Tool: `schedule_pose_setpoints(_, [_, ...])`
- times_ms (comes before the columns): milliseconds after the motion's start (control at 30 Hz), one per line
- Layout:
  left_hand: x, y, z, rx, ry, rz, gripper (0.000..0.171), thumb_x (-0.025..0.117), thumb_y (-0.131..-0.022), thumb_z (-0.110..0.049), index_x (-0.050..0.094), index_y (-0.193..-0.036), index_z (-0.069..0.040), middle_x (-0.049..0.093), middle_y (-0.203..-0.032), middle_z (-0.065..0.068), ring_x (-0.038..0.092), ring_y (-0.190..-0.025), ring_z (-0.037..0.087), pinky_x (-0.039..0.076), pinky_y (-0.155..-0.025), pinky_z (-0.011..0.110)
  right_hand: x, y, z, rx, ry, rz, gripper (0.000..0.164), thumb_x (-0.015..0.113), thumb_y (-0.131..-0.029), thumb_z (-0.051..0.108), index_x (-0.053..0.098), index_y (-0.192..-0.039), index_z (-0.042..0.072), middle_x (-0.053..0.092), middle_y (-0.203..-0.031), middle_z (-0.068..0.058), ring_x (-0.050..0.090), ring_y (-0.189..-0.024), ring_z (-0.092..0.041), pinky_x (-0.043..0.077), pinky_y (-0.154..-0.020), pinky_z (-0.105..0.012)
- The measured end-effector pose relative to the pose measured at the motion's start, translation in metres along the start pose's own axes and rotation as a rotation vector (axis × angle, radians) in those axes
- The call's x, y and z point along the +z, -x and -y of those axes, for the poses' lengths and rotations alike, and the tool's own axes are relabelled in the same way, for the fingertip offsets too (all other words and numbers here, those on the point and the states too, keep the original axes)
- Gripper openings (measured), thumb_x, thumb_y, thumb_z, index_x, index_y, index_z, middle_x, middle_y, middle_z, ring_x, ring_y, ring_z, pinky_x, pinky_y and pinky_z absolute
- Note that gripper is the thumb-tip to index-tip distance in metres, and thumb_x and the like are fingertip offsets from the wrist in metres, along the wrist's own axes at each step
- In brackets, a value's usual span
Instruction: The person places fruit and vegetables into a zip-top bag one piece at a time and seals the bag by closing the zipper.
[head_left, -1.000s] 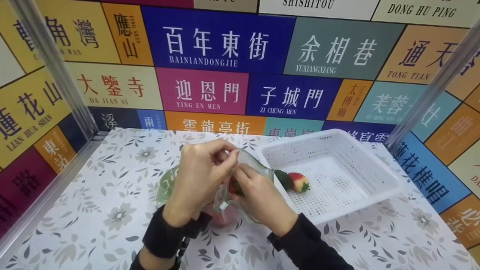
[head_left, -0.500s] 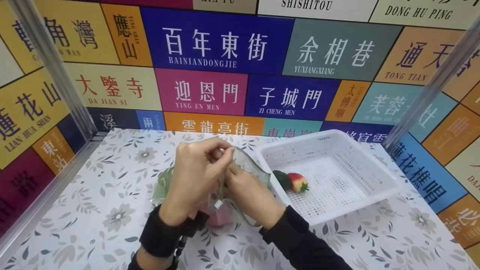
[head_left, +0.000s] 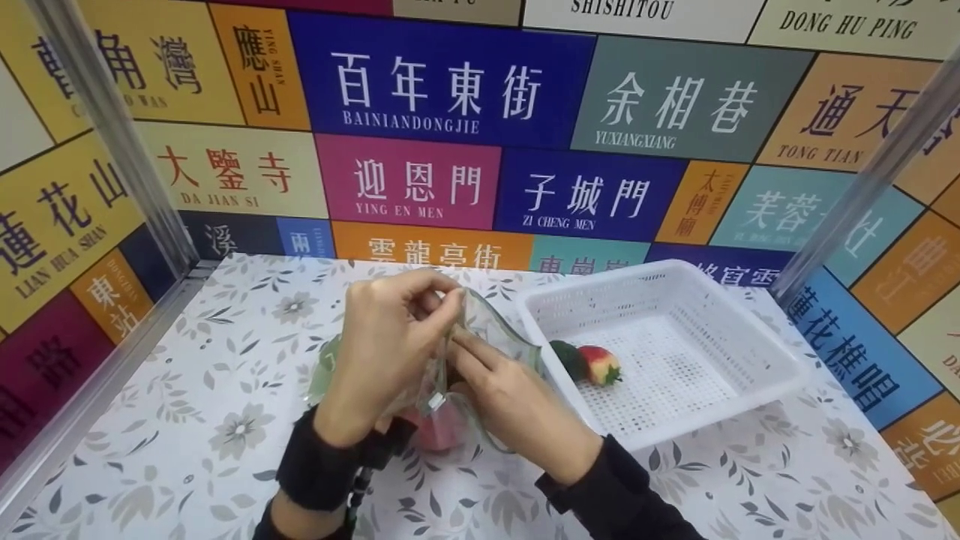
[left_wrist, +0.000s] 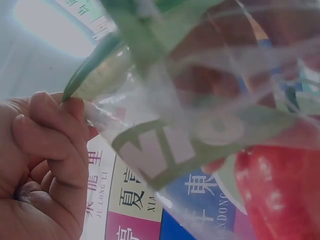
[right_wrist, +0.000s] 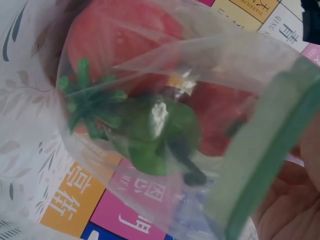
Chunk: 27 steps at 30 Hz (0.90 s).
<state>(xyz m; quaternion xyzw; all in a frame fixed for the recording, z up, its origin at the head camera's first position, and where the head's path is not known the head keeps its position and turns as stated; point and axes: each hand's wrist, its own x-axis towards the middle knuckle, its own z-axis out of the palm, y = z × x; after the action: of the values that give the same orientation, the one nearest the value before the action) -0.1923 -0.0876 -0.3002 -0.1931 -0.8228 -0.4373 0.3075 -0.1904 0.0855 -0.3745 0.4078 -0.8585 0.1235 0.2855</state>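
Note:
A clear zip bag [right_wrist: 170, 210] with a green rim hangs between the hands. My left hand [head_left: 394, 337] pinches its upper rim between thumb and fingers; the left wrist view also shows this left hand [left_wrist: 47, 160] at the bag's edge. My right hand [head_left: 517, 405] reaches into the wide bag mouth, its fingertips hidden, so whether they hold anything cannot be told. Through the plastic, the right wrist view shows a red tomato [right_wrist: 125, 37] with a green star-shaped top, a green pepper [right_wrist: 155, 135] and a dark red rounded piece [right_wrist: 215, 110].
A white perforated basket [head_left: 675, 427] stands on the right. Inside its left wall lie a dark green rounded piece [head_left: 568, 360] and a red-yellow fruit [head_left: 598, 365] with a leafy end. The flowered tabletop [head_left: 247, 465] ends at a sign-covered wall, with metal posts [head_left: 855, 165] at the sides.
My right hand's fingers have moved left and further into the bag. A red piece seen beneath them one second ago is hidden now. The left hand keeps its pinch, shifting slightly left.

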Motion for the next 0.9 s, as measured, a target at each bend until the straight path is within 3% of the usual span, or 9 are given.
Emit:
schedule_pose_setpoints(167, [-0.001, 0.0, 0.0, 0.008, 0.002, 0.01, 0.011, 0.068, -0.091, -0.013, 0.078, -0.086, -0.012, 0.065, -0.063, -0.005, 0.054, -0.055, 0.003, 0.051, -0.055, 0.02, -0.019, 0.006, -0.006, 0.037, -0.198, -0.004, 0.05, 0.075, -0.088, 0.009, 0.06, -0.135, 0.012, 0.062, -0.136, -0.003, 0.067, -0.115, -0.016, 0.055, -0.094, -0.023])
schedule_pose_setpoints(300, [-0.002, 0.0, 0.0, 0.019, 0.008, 0.01, 0.012, 0.068, -0.091, -0.012, 0.078, -0.085, -0.012, 0.065, -0.061, -0.006, 0.053, -0.052, 0.002, 0.051, -0.053, 0.02, -0.039, 0.007, -0.019, 0.087, -0.428, -0.026, 0.029, 0.074, -0.089, 0.011, 0.07, -0.118, 0.013, 0.07, -0.113, 0.003, 0.07, -0.095, -0.008, 0.058, -0.081, -0.019])
schedule_pose_setpoints(400, [-0.002, 0.001, 0.0, 0.017, 0.011, 0.007, 0.011, 0.069, -0.091, -0.012, 0.078, -0.085, -0.012, 0.065, -0.061, -0.006, 0.053, -0.052, 0.002, 0.051, -0.052, 0.02, -0.052, 0.007, -0.038, 0.128, -0.523, -0.068, 0.013, 0.073, -0.09, 0.012, 0.072, -0.103, 0.013, 0.072, -0.095, 0.005, 0.068, -0.077, -0.005, 0.058, -0.067, -0.019])
schedule_pose_setpoints(533, [-0.003, 0.001, 0.0, 0.01, 0.019, 0.009, 0.01, 0.069, -0.09, -0.012, 0.078, -0.085, -0.012, 0.065, -0.062, -0.006, 0.054, -0.052, 0.002, 0.051, -0.053, 0.02, -0.063, 0.007, -0.076, 0.266, -0.504, -0.105, 0.007, 0.073, -0.091, 0.019, 0.071, -0.096, 0.015, 0.072, -0.082, 0.007, 0.065, -0.064, -0.006, 0.055, -0.057, -0.023])
schedule_pose_setpoints(633, [-0.003, 0.0, 0.0, 0.005, 0.028, 0.014, 0.01, 0.069, -0.09, -0.012, 0.078, -0.085, -0.012, 0.065, -0.062, -0.006, 0.054, -0.053, 0.002, 0.052, -0.055, 0.02, -0.064, 0.007, -0.111, 0.432, -0.422, -0.058, 0.016, 0.072, -0.093, 0.029, 0.069, -0.102, 0.016, 0.071, -0.082, 0.006, 0.065, -0.067, -0.01, 0.055, -0.062, -0.025])
schedule_pose_setpoints(767, [-0.003, 0.001, -0.001, -0.001, 0.027, 0.023, 0.01, 0.069, -0.09, -0.012, 0.078, -0.085, -0.012, 0.065, -0.063, -0.006, 0.055, -0.054, 0.003, 0.053, -0.057, 0.019, -0.055, 0.011, -0.15, 0.585, -0.311, 0.128, 0.03, 0.071, -0.092, 0.034, 0.063, -0.115, 0.016, 0.07, -0.093, -0.003, 0.068, -0.081, -0.017, 0.057, -0.075, -0.033])
schedule_pose_setpoints(900, [-0.003, 0.001, -0.001, -0.012, 0.033, 0.037, 0.01, 0.07, -0.09, -0.012, 0.078, -0.086, -0.012, 0.065, -0.063, -0.006, 0.055, -0.055, 0.003, 0.054, -0.057, 0.019, -0.037, 0.015, -0.173, 0.616, -0.257, 0.333, 0.04, 0.074, -0.09, 0.03, 0.059, -0.122, 0.011, 0.07, -0.105, -0.015, 0.07, -0.091, -0.028, 0.058, -0.082, -0.045])
